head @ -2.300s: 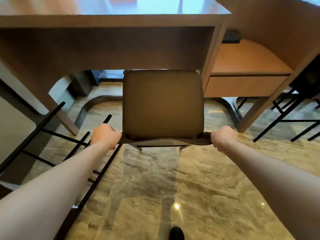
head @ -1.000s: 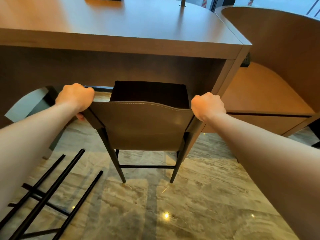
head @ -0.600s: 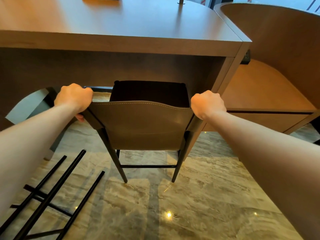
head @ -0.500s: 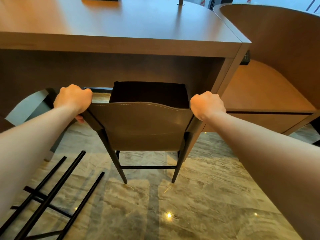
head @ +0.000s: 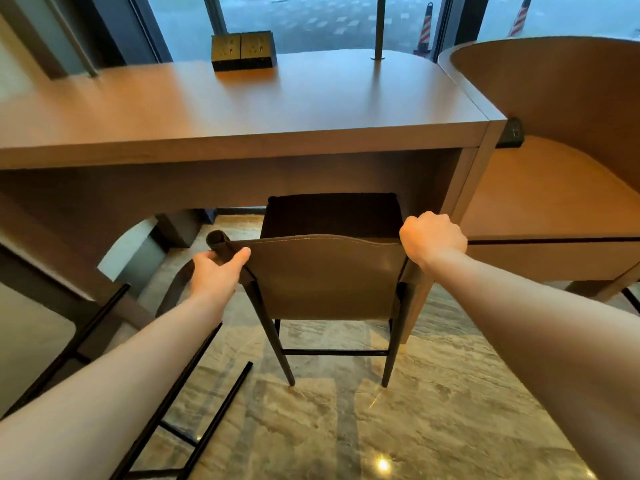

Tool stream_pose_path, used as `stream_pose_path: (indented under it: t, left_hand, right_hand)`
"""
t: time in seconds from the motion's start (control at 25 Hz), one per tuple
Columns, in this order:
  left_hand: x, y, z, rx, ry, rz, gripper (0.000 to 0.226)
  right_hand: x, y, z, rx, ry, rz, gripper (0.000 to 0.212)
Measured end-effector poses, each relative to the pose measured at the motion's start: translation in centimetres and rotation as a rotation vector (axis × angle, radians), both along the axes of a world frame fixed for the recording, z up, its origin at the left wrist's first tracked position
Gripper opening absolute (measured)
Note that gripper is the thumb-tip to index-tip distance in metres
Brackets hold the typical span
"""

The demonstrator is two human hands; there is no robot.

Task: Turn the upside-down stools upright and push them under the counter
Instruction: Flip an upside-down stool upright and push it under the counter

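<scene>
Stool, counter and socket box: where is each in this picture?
stool [head: 322, 275], head view, on its backrest.
counter [head: 242, 109], head view, on its bare top.
socket box [head: 242, 50], head view, on its front face.

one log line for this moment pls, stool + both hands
stool: upright, seat partly under counter | right hand: grips backrest corner | left hand: loose at other corner | second stool: legs up, pending

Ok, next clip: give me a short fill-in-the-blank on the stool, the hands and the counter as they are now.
1. The stool stands ____ on its legs, seat partly under the counter.
2. The right hand grips the top edge of the stool's ____.
3. The left hand has its fingers ____, touching the backrest's corner.
4. Beside it, black stool legs lie on the ____.

Missing: upright; backrest; loosened; floor
</scene>
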State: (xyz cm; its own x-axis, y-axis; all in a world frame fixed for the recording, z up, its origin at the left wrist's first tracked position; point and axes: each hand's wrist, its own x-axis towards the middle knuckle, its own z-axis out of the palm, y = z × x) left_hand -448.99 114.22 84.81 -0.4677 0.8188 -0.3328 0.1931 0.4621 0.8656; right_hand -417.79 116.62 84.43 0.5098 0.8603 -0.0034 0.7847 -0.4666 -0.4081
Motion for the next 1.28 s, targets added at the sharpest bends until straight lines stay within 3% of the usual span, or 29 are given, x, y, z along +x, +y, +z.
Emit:
stream_pose_path:
  t: [0.12,0.28,0.44,0.68,0.92,1.28]
  left_hand:
    - [1.3,-2.0,2.7,0.067,0.035,-0.106,0.072]
    - [2.3,-5.3,7.3,0.153,0.007,-0.217,0.063]
    - [1.8,-9.3,11.3,0.193,0.026,-0.275,0.055]
    - [-1.0,-17.4,16.4,0.261,-0.134,-0.282,0.036]
    - [-5.4,-26.1,20.0,0.349,-0.257,-0.235,0.037]
    - [-16.3,-41.1,21.4,0.454,-0.204,-0.227,0.034]
  right_hand:
    - [-2.0,-2.4,0.9,-0.006,0.05,-0.01,0.059]
    - [-5.9,-6.7,3.9,-0.047,0.023,0.072,0.069]
    - [-10.2,-10.6,7.8,-0.056,0.177,0.218,0.062]
    - [-14.8,-18.8,14.3,0.212,0.608,0.437,0.033]
    - [-18.4,-27.8,18.8,0.232,0.741,0.569,0.028]
    - [-31.3,-39.8,21.9,0.17,0.85,0.773,0.032]
